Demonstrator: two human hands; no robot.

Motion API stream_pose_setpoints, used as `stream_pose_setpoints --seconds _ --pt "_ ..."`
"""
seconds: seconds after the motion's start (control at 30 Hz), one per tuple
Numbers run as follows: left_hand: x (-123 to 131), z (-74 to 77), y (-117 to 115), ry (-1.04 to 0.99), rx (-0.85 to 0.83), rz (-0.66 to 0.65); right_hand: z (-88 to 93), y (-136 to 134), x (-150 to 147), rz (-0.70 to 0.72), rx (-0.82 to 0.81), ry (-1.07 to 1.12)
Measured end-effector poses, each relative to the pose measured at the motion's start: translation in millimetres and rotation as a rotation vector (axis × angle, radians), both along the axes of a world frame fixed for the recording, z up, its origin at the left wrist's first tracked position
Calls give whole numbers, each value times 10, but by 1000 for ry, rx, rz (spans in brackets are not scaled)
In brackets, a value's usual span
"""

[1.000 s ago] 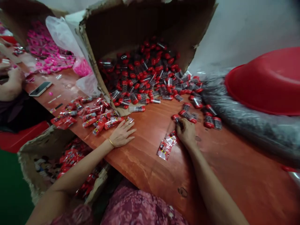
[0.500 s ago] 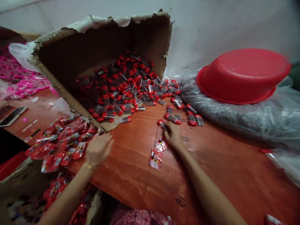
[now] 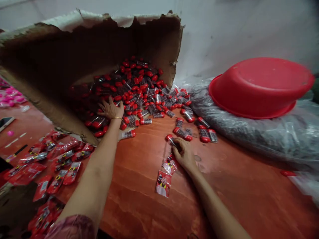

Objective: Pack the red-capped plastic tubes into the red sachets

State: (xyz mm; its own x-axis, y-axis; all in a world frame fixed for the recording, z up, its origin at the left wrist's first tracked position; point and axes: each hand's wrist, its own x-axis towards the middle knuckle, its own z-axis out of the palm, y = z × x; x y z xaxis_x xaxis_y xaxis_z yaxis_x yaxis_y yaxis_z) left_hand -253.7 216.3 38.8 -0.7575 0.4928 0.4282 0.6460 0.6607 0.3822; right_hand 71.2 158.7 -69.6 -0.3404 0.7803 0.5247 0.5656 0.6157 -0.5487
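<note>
A torn cardboard box point(image 3: 82, 43) lies on its side on the reddish wooden table point(image 3: 154, 205), spilling several small clear tubes with red caps point(image 3: 139, 89). My left hand point(image 3: 109, 109) reaches into the box mouth, fingers spread flat over the tubes. My right hand point(image 3: 183, 153) rests on the table, fingers curled on a red-capped tube point(image 3: 171, 139) at the mouth of a clear packet. Two red printed packets point(image 3: 166, 174) lie just beside that hand.
Several filled red packets point(image 3: 57, 159) lie at the left table edge. A red plastic basin point(image 3: 259, 86) sits upside down on a bulging clear plastic bag point(image 3: 261, 136) at the right. Pink items point(image 3: 11, 96) and a phone point(image 3: 5, 122) are at far left.
My left hand has left the packet pile at the table's left and reached forward into the box onto the tubes. My right hand has stayed put. The view has swung right.
</note>
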Motion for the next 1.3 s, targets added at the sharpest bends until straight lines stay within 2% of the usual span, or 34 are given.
stream_pose_setpoints --seconds 0.1,0.23,0.4,0.57,0.7,0.8,0.87,0.97,1.03,1.13,1.23,1.3 --pt "181 -133 49 42 14 -75 12 -5 -5 -5 -15 -13" --pt "470 -332 19 103 -30 -285 8 -12 -18 -24 1 -43" --pt "853 -492 -68 16 -128 -440 19 -14 -43 -66 -30 -125" --pt "1304 -530 -154 -82 -229 -624 51 -70 40 -22 -59 -121" --pt "1643 -562 -197 -151 -248 -787 59 -227 288 -6 -75 -131" --pt "1806 -591 -185 -169 -218 -941 68 -392 503 0 -117 -156" --pt "1865 -573 -165 -177 -176 -1041 74 -497 600 -35 -131 -175" --pt "1900 -444 -207 -151 -134 -1173 71 -611 643 -163 -108 -234" --pt "1910 -323 -349 -92 -158 -1247 59 -656 622 -246 -88 -289" --pt "1923 -232 -745 -2 -268 -1335 33 -712 586 -291 -68 -330" --pt "1892 -361 -1205 106 -367 -1460 7 -791 583 -298 -51 -319" --pt "1822 -518 -1443 129 -395 -1461 -2 -849 591 -304 -59 -318"
